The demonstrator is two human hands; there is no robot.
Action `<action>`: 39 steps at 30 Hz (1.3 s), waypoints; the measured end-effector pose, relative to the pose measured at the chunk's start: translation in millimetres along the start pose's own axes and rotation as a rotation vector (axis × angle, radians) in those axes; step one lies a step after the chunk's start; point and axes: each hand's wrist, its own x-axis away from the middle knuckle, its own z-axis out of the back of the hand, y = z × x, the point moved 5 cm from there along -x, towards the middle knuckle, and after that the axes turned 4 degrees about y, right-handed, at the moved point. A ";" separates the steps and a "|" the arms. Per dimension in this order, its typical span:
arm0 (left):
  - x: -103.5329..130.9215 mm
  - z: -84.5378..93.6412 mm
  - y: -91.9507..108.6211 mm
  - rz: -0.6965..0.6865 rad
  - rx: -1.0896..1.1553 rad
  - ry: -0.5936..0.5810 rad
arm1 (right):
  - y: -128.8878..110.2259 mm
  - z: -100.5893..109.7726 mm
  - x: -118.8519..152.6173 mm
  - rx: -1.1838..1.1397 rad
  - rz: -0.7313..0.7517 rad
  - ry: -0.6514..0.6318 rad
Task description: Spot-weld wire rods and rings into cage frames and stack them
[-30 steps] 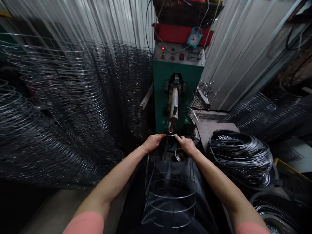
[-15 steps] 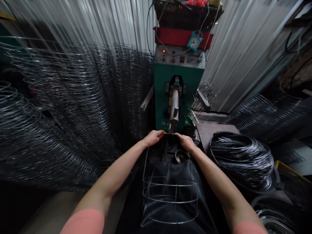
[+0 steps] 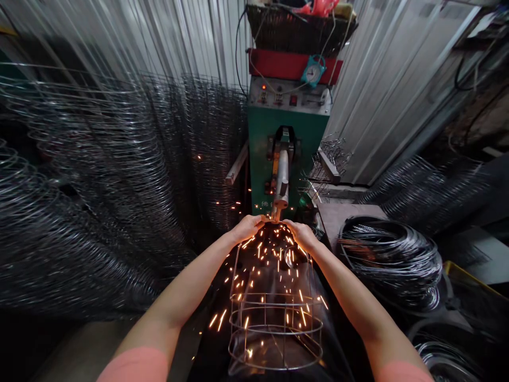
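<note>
My left hand (image 3: 249,227) and my right hand (image 3: 301,234) are closed on the far end of a wire cage (image 3: 275,332), one on each side. That end sits right at the tip of the welding electrode (image 3: 279,204) of a green spot welder (image 3: 260,127). Orange sparks spray from the contact point down over the cage and the dark apron (image 3: 338,339). Rings and upright wires form the near part of the cage, which rests over my lap. Fingertips and the gripped wire are partly hidden in shadow and glare.
Tall stacks of wire rings (image 3: 119,175) fill the left side. At right, a tub holds a coil of cut wires (image 3: 392,260), with another bundle of wires (image 3: 445,361) below it. A small teal clock (image 3: 313,71) hangs on the welder's front.
Sparks have burst out at the electrode tip, where none were visible before. Both hands keep their hold on the cage in nearly the same place; the view has shifted slightly.
</note>
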 end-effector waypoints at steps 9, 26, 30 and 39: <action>-3.2 -0.5 -5.9 0.037 -0.004 -0.035 | 1.5 1.2 0.1 -0.015 -0.041 0.007; -2.5 1.3 -5.0 0.097 0.006 -0.045 | 2.4 1.3 1.1 -0.032 -0.118 -0.015; -5.9 -2.2 -2.9 0.108 0.015 -0.042 | 1.4 5.0 -0.5 -0.047 -0.130 -0.004; 79.5 55.4 14.0 0.349 0.098 0.096 | 79.9 51.9 171.4 -0.060 -0.412 0.219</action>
